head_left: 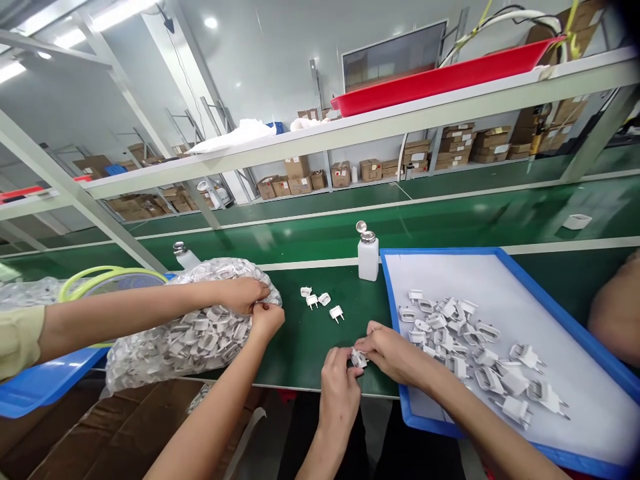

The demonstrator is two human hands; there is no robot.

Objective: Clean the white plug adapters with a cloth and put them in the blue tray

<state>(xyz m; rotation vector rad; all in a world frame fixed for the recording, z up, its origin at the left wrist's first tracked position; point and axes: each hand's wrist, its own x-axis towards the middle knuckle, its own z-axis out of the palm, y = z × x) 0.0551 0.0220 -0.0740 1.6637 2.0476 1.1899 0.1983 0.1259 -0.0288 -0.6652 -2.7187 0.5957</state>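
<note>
Just above the front edge of the green table, my left hand (pixel 341 387) pinches a small white plug piece (pixel 359 359) from the left. My right hand (pixel 387 348) closes its fingers on the same piece from the upper right. Several loose white plugs (pixel 337 313) lie on the green surface beyond my hands. To the right, a blue-rimmed white tray (pixel 560 303) holds a scattered pile of white plugs (pixel 443 327), and my right forearm crosses its near left corner.
At the left, a co-worker's two hands (pixel 255 303) grip a clear bag (pixel 200 340) full of white plugs. A white pump bottle (pixel 369 259) stands by the tray's far left corner. A person's arm (pixel 617 313) shows at the right edge. A shelf (pixel 310 138) spans above.
</note>
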